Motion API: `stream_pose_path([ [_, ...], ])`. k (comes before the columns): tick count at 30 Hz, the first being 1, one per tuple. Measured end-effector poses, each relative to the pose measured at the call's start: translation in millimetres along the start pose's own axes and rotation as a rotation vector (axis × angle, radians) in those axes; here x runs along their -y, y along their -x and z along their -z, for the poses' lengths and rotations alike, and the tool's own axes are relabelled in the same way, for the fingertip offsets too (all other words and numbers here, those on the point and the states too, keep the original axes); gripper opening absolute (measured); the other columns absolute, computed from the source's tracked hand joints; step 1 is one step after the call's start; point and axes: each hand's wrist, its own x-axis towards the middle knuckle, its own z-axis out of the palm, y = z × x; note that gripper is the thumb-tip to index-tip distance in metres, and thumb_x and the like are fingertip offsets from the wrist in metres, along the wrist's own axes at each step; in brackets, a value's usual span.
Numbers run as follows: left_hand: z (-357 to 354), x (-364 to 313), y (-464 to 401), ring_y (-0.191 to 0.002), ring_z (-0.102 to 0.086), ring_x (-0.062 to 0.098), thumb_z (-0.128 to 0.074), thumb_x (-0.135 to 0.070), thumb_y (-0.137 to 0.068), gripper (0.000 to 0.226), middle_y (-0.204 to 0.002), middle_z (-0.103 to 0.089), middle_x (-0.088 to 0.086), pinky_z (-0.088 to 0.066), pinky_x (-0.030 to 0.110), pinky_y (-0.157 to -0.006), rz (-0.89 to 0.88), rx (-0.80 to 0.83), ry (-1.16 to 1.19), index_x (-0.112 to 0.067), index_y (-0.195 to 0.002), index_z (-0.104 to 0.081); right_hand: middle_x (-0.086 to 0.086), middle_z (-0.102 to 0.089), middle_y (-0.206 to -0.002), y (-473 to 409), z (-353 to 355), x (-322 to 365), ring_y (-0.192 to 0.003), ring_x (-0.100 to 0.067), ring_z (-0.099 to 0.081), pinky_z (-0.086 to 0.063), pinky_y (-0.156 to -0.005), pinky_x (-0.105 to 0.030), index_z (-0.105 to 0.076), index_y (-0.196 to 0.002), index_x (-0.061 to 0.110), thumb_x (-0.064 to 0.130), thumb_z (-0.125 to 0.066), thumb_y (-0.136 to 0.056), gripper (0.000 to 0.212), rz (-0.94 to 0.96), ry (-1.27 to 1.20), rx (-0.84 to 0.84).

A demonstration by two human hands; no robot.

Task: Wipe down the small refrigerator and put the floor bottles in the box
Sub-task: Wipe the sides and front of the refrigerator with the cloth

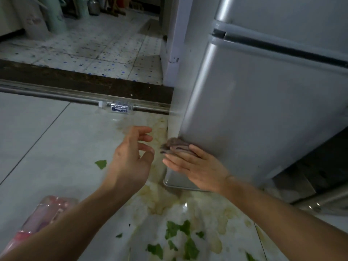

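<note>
The small silver refrigerator (263, 102) fills the right side, its lower door facing me. My right hand (195, 166) lies flat against the door's bottom left corner, pressing a brownish cloth (176, 145) to it. My left hand (131, 157) hovers just left of the cloth with its fingers spread and nothing in it. A clear plastic bottle (115, 108) with a blue label lies on its side along the door track. A pink-tinted plastic bottle (43, 215) lies on the floor at the lower left, partly hidden by my left forearm.
The white tile floor (47, 147) has yellowish stains and green leaf scraps (180, 230) near the fridge base. A dark threshold and metal track (75, 91) cross the doorway; beyond it stand green containers (56, 14). No box is in view.
</note>
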Motion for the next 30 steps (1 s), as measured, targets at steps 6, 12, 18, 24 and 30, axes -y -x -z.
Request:
stream_pose_path([
  [6, -18, -18, -4, -0.094, -0.054, 0.004, -0.052, -0.003, -0.089, 0.042, -0.11, -0.055, -0.009, -0.049, 0.03, -0.083, -0.039, 0.045, -0.026, -0.024, -0.125, -0.045, 0.006, -0.039, -0.148, 27, 7, -57, -0.134, -0.016, -0.038, -0.009, -0.115, -0.042, -0.031, -0.141, 0.017, 0.004, -0.036, -0.092, 0.051, -0.27, -0.028, -0.387],
  [12, -52, -40, -18, -0.1, -0.053, 0.01, -0.057, -0.021, -0.089, 0.033, -0.112, -0.056, -0.008, -0.039, 0.028, -0.083, -0.105, 0.048, -0.078, -0.026, -0.118, -0.042, -0.004, -0.031, -0.15, 52, -7, -64, -0.143, -0.025, -0.024, -0.014, -0.117, -0.044, -0.033, -0.143, 0.015, 0.022, -0.063, -0.089, 0.062, -0.683, -0.124, -0.537],
  [18, -63, -39, -23, -0.092, -0.058, 0.023, -0.058, -0.029, -0.088, 0.022, -0.101, -0.059, 0.003, -0.048, 0.042, -0.079, -0.144, -0.089, -0.185, -0.021, -0.101, -0.043, -0.004, -0.034, -0.141, 90, -41, 10, -0.126, -0.027, -0.038, -0.018, -0.115, -0.043, -0.035, -0.137, 0.011, 0.015, -0.058, -0.082, 0.06, -0.39, -0.242, -0.265],
  [24, -64, -35, -25, -0.087, -0.057, 0.023, -0.057, -0.029, -0.086, 0.02, -0.097, -0.059, 0.004, -0.045, 0.037, -0.076, -0.201, -0.096, -0.192, -0.023, -0.097, -0.04, 0.002, -0.034, -0.148, 89, -17, -48, -0.137, -0.017, -0.035, -0.01, -0.117, -0.043, -0.038, -0.136, 0.016, 0.015, -0.052, -0.094, 0.044, -0.68, -0.206, -0.497],
  [30, -63, -28, -27, -0.084, -0.056, 0.023, -0.056, -0.032, -0.087, 0.021, -0.092, -0.057, 0.001, -0.043, 0.036, -0.072, -0.23, -0.084, -0.225, -0.024, -0.097, -0.038, -0.021, -0.029, -0.143, 83, -21, -32, -0.138, -0.037, -0.026, -0.026, -0.115, -0.042, -0.034, -0.132, -0.003, 0.015, -0.038, -0.101, 0.036, -1.124, -0.383, -0.591],
])
